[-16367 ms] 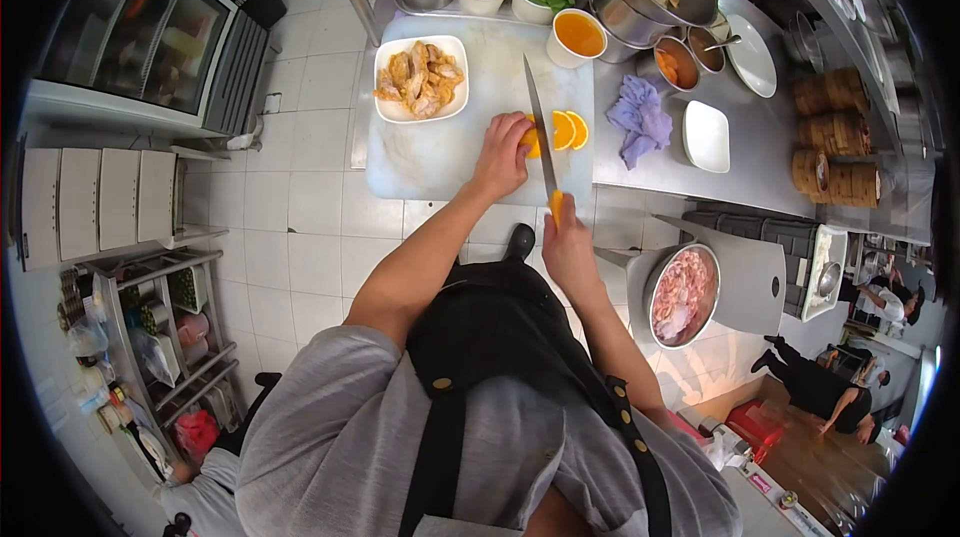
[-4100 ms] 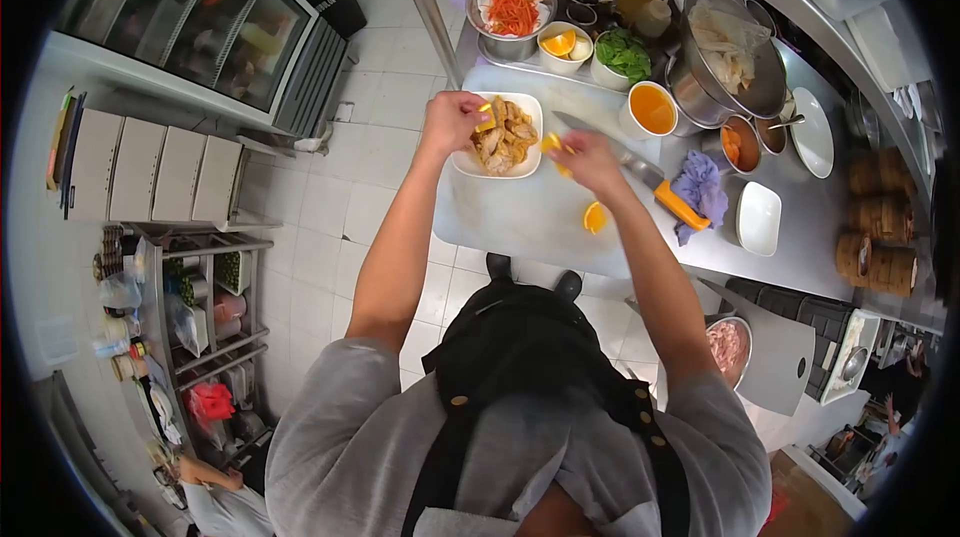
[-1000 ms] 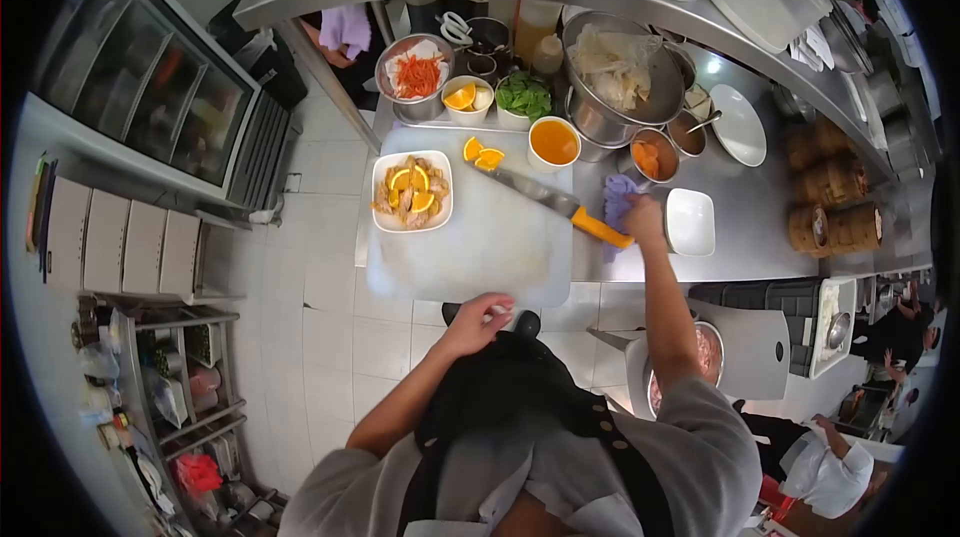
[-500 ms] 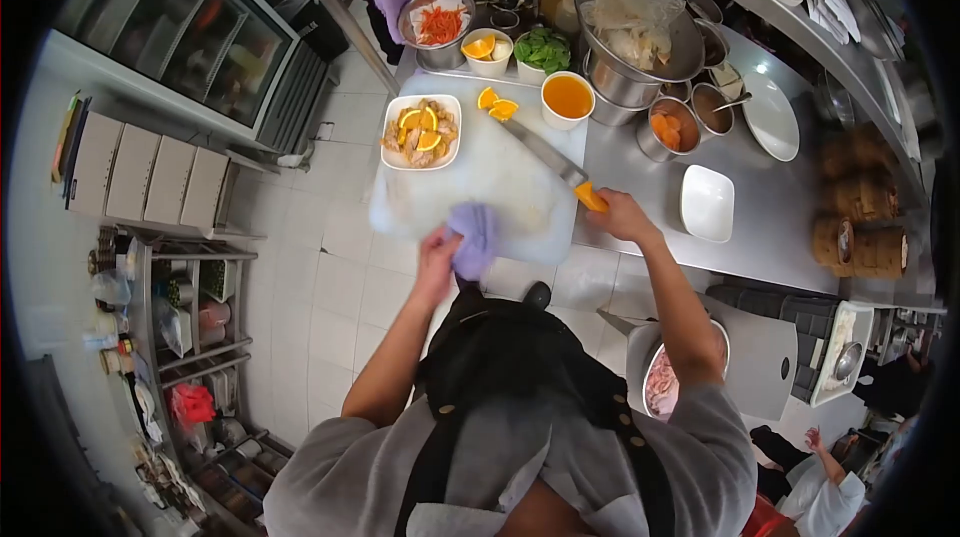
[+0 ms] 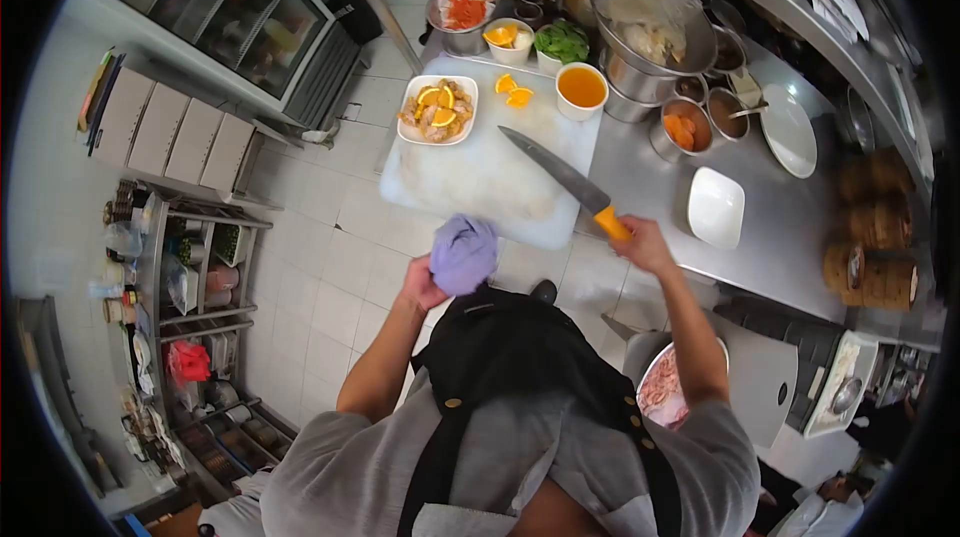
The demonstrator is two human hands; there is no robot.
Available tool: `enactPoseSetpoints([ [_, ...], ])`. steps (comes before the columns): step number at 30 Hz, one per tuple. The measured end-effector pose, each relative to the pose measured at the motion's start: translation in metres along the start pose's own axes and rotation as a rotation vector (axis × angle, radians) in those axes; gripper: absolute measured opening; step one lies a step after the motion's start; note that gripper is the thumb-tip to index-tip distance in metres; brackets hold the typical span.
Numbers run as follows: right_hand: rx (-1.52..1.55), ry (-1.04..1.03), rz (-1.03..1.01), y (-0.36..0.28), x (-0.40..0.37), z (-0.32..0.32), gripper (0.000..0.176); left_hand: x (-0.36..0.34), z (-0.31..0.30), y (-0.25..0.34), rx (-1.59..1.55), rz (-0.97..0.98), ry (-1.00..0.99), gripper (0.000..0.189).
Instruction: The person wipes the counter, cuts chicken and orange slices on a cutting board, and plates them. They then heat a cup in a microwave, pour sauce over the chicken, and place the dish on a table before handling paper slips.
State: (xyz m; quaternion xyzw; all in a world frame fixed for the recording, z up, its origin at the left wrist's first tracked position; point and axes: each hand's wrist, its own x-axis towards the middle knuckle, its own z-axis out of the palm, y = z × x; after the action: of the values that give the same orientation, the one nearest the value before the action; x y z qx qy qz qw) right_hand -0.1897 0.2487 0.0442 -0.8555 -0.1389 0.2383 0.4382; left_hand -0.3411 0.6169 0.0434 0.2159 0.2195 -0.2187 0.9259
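Note:
My left hand (image 5: 424,282) is closed on a bunched purple cloth (image 5: 464,253), held just off the near edge of the white cutting board (image 5: 480,177). Closed around an orange handle, my right hand (image 5: 646,245) holds a kitchen knife (image 5: 560,172); its blade slants up and left over the board's right side. On the board's far left sits a square white bowl (image 5: 438,133) of pale food pieces topped with orange slices. Two or so orange wedges (image 5: 513,89) lie beside it. A white tub of orange liquid (image 5: 581,90) stands at the board's far right corner.
Behind the board are a bowl of red shreds (image 5: 465,9), a tub of green leaves (image 5: 562,43) and a large steel bowl (image 5: 650,22). An empty white dish (image 5: 716,207) rests on the steel counter (image 5: 770,237) at right. Bamboo steamers (image 5: 872,273) stack beyond.
The purple cloth has come back off the board toward my body with my left hand. My right hand has shifted nearer too, and the knife has drawn away from the orange wedges. The view has tilted.

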Motion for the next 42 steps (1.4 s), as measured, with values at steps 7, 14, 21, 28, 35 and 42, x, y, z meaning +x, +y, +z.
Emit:
enactPoseSetpoints([
  [7, -0.194, 0.085, -0.393, -0.11, -0.035, 0.093, 0.038, 0.053, 0.098, -0.039, 0.303, 0.445, 0.408, 0.036],
  [14, -0.167, 0.181, -0.361, -0.08, -0.1, 0.064, 0.034, 0.014, -0.017, 0.12, 0.389, 1.158, 0.821, 0.041],
  [21, -0.411, 0.314, -0.183, -0.052, 0.009, 0.073, 0.037, -0.055, -0.102, 0.108, 1.126, 0.501, 0.814, 0.024],
  [28, 0.618, 0.325, -0.109, -0.15, 0.011, 0.184, 0.047, 0.03, 0.042, 0.039, 0.6, 0.341, -0.142, 0.036],
  [35, -0.234, 0.785, 0.232, -0.077, 0.044, 0.011, 0.039, 0.055, -0.028, 0.163, 1.165, 0.666, 0.535, 0.02],
  [42, -0.592, 0.714, 0.423, -0.002, 0.062, 0.041, 0.049, 0.069, -0.043, 0.167, 1.491, 1.077, 0.692, 0.043],
])
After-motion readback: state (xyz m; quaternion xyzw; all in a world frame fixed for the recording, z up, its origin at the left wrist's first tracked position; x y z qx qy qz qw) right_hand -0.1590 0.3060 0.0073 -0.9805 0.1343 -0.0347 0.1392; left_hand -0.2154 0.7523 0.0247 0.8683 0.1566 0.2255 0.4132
